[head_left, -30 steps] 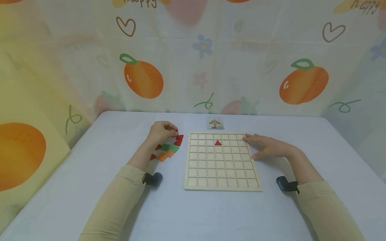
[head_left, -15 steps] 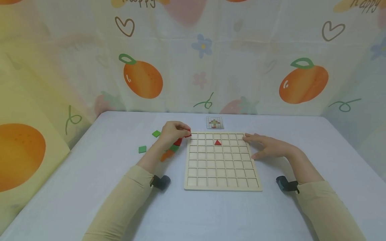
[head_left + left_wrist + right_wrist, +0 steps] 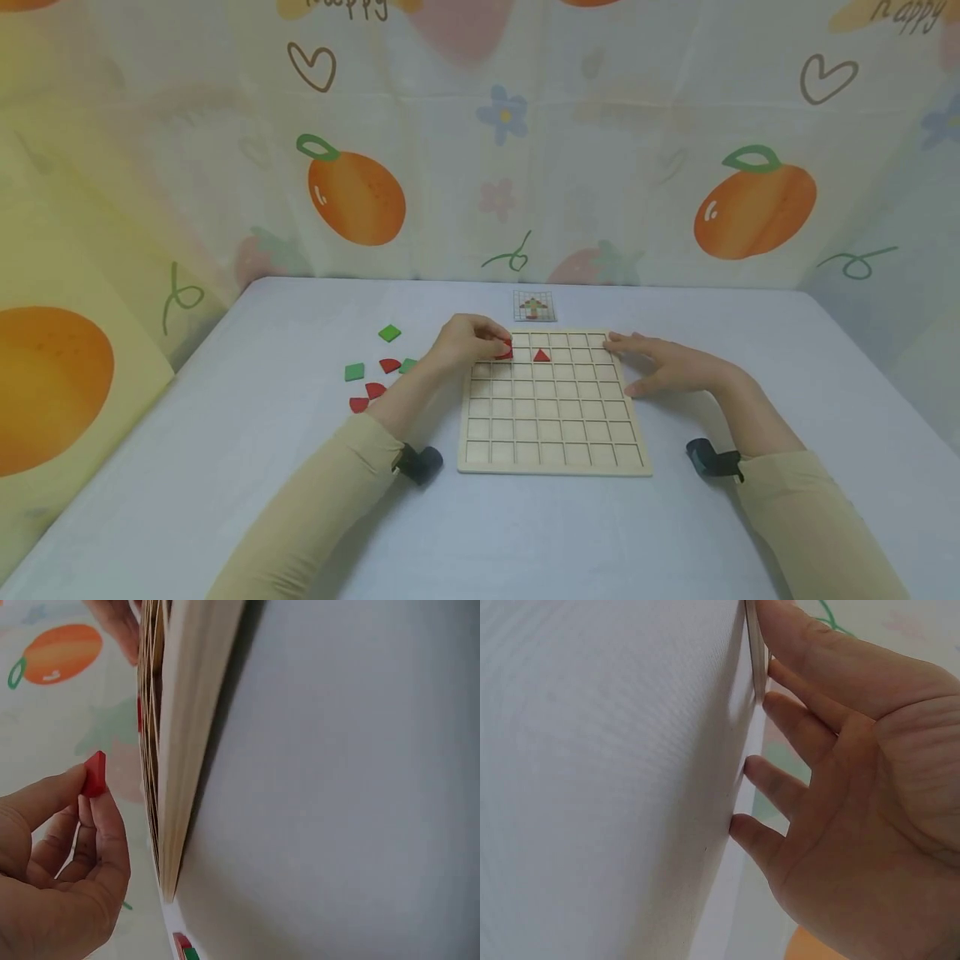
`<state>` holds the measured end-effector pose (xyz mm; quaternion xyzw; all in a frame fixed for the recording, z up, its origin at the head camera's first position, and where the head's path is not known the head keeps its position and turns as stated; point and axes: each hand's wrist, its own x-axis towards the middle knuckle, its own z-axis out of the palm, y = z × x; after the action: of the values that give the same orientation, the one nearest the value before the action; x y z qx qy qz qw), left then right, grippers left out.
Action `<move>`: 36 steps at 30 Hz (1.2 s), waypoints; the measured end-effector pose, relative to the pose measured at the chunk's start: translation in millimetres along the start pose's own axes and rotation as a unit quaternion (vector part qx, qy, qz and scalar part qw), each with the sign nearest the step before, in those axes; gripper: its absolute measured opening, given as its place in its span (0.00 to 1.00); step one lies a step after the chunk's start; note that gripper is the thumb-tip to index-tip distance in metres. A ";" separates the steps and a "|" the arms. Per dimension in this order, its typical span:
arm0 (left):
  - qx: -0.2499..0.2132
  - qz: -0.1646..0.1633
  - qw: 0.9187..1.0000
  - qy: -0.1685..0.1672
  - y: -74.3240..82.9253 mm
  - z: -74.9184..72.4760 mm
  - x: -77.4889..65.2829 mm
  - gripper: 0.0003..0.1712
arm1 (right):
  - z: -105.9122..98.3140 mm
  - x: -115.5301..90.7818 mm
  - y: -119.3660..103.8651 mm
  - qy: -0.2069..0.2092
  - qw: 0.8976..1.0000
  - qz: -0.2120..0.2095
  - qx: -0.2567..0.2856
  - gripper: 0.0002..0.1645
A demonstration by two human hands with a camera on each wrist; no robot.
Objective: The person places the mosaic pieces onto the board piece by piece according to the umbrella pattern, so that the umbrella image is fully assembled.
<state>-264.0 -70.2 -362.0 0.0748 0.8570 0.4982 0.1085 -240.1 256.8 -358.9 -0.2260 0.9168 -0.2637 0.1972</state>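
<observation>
A person's left hand (image 3: 471, 340) now hangs over the upper left of a pale wooden grid board (image 3: 551, 408), where a second ago it was among the loose pieces on the left and half a second ago at the board's near-left margin. Its fingers (image 3: 114, 844) are clamped on a small red piece (image 3: 94, 778), which the left wrist view shows held just clear of the grid; its exact shape is hard to tell at this angle. To its right, a red triangle (image 3: 542, 356) lies in a square in the second row, unmoved. The right hand (image 3: 671, 367) has also kept its place, fingers spread apart, with fingertips at the board's right edge, apparently steadying it. With the left hand gone from the pile, several pieces show on the white tabletop (image 3: 525, 533): a green diamond-turned square (image 3: 389, 333), another green square (image 3: 354, 372) and a rounded red piece (image 3: 389, 365) among them, while the left arm now hides part of the group. Beyond the board lies a small patterned card (image 3: 534, 306), probably the model. The change suggests picking up is finished for this piece, and placing it in a square remains to be done.
</observation>
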 end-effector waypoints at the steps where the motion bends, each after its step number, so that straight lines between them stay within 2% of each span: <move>1: 0.002 0.001 1.000 -0.006 0.5 2.3 0.1 0.07 | 0.1 0.1 0.0 0.000 1.000 0.001 0.000 0.47; 7: 0.012 -0.001 1.000 -0.021 2.5 12.1 -1.4 0.05 | 0.2 0.9 -0.8 -0.001 1.000 0.004 0.004 0.47; 17: 0.050 0.021 0.998 -0.036 -0.7 18.4 -2.8 0.04 | -0.1 0.9 -3.3 -0.003 1.000 0.004 0.006 0.47; 24: 0.072 0.019 0.997 -0.026 0.8 22.4 0.0 0.03 | -1.9 -0.5 -2.3 -0.003 1.000 0.011 0.002 0.49; 36: 0.115 0.043 0.992 -0.020 3.6 28.2 -0.9 0.02 | -1.0 -1.2 -2.6 -0.004 1.000 0.008 0.005 0.48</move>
<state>-255.6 -45.0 -372.3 0.1336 0.9022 0.3990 0.0950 -238.8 255.8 -356.3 -0.2186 0.9166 -0.2654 0.2041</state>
